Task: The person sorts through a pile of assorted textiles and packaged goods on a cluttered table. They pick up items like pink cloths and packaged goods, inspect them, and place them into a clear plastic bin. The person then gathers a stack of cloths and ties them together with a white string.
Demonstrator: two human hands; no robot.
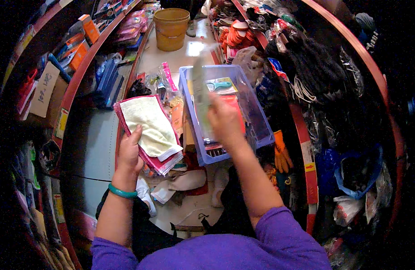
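My left hand (130,148) grips a small stack of folded cloths (148,125), a cream one on top of dark pink ones, with the thumb on the upper face. My right hand (224,123) is blurred over a blue-violet plastic crate (268,141) and holds a long, greyish-green flat thing (200,91), too blurred to name. Inside the crate lie a packaged item with a teal handle (221,85), something flat and red (235,106) and other small goods. To the crate's left are clear plastic packets and an orange packet (177,116).
Red-edged shelves (93,50) full of goods curve along both sides. A yellow-brown bucket (171,30) stands beyond the crate on the tiled floor. Orange gloves (282,152) hang at the right shelf. Pale cloth items (189,180) lie by my feet. A cardboard box (45,89) sits at left.
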